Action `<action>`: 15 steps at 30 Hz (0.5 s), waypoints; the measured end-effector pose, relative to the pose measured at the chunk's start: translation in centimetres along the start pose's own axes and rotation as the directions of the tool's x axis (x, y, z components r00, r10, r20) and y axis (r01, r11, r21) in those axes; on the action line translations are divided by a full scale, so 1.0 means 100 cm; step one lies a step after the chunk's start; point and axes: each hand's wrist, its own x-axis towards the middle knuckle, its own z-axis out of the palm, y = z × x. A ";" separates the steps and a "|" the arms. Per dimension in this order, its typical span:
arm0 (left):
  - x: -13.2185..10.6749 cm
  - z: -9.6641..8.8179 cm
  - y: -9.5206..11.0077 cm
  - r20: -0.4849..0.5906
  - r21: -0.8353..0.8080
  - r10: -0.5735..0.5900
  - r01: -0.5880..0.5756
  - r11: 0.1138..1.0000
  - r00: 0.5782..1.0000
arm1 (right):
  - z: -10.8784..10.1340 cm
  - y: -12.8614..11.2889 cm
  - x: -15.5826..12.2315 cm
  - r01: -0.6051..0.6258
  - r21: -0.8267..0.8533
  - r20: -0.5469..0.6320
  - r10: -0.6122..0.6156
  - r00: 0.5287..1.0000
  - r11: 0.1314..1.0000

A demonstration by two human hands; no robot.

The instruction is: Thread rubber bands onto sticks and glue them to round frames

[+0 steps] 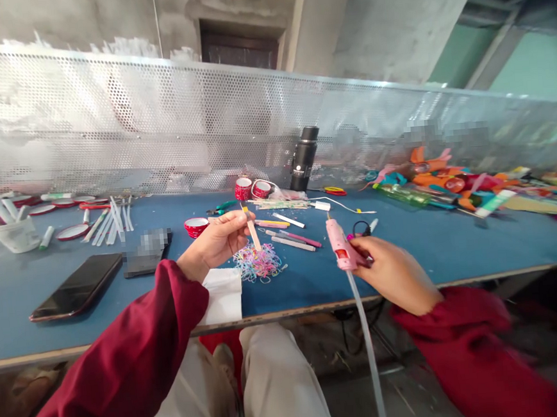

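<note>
My left hand (218, 240) pinches a thin pale stick (252, 231) with a yellow tip, held upright above a pile of small coloured rubber bands (258, 263). My right hand (389, 270) is closed round a pink hot-glue gun (340, 247), nozzle pointing away from me, with a long clear glue stick (366, 343) trailing from its back over the table edge. The two hands are apart, about a hand's width. Both sleeves are dark red.
On the blue table (445, 240): more sticks (287, 233), red tape rolls (243, 189), a black flask (303, 158), a black phone (77, 287), a white cup (15, 234), white tissue (222, 293), bright toys (450, 182) at right. A perforated metal screen (156, 122) stands behind.
</note>
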 end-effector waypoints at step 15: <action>0.000 0.003 0.002 0.024 -0.091 0.020 -0.018 0.996 1.000 | -0.044 0.078 -0.032 -0.058 -0.387 0.077 0.096 0.992 0.920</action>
